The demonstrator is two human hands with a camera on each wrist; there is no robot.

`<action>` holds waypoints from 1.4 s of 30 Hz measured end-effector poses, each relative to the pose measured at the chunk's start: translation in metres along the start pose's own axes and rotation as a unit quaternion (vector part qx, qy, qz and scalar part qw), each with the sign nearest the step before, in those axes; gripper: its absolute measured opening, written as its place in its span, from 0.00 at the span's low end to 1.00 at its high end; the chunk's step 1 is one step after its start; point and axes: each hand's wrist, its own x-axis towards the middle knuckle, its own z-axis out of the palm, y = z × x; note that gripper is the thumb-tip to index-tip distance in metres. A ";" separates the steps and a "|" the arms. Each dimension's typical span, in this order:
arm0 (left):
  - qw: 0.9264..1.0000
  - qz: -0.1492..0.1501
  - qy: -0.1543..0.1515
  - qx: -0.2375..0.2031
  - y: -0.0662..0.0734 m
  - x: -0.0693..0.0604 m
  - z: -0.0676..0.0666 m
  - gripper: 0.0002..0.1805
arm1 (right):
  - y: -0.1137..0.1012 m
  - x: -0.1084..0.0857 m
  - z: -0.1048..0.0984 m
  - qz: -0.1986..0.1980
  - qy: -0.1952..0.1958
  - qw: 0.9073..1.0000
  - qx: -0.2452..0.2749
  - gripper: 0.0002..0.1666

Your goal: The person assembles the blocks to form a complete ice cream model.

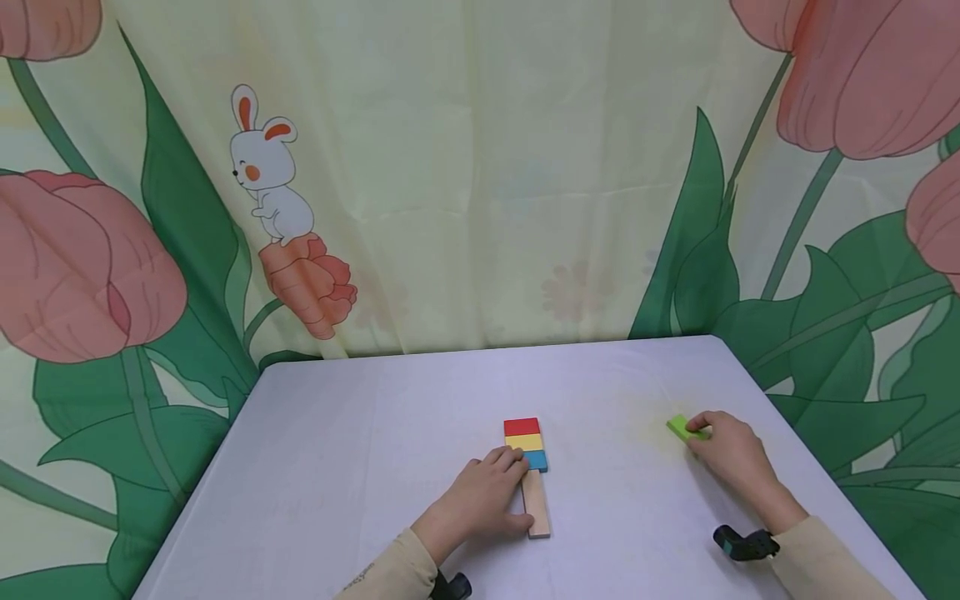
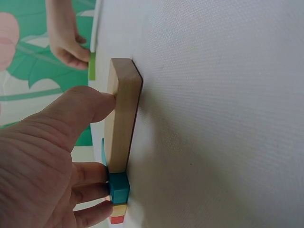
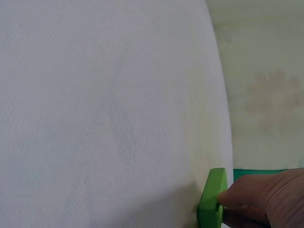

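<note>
Red [image 1: 521, 427], yellow [image 1: 523, 442] and blue [image 1: 536, 461] blocks lie side by side in a short column on the white-covered table. A long plain wooden block [image 1: 537, 504] continues the column toward the near side, against the blue one. My left hand [image 1: 482, 498] rests along the column's left side; its thumb [image 2: 97, 102] touches the wooden block and its fingers [image 2: 90, 191] touch the blue block's side. Off to the right, my right hand [image 1: 738, 462] pinches a green block [image 1: 678, 427] between thumb and fingers, at or just above the cloth; exact contact is unclear.
The white tablecloth [image 1: 360, 467] covers the table, whose far edge meets a curtain [image 1: 465, 208] printed with tulips and a rabbit. Black wrist devices, such as the right one [image 1: 746, 543], sit below both hands.
</note>
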 end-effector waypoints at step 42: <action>1.000 -0.011 -0.007 -0.003 0.001 0.000 0.000 0.44 | -0.070 0.034 0.057 -0.031 -0.004 0.999 0.025 0.13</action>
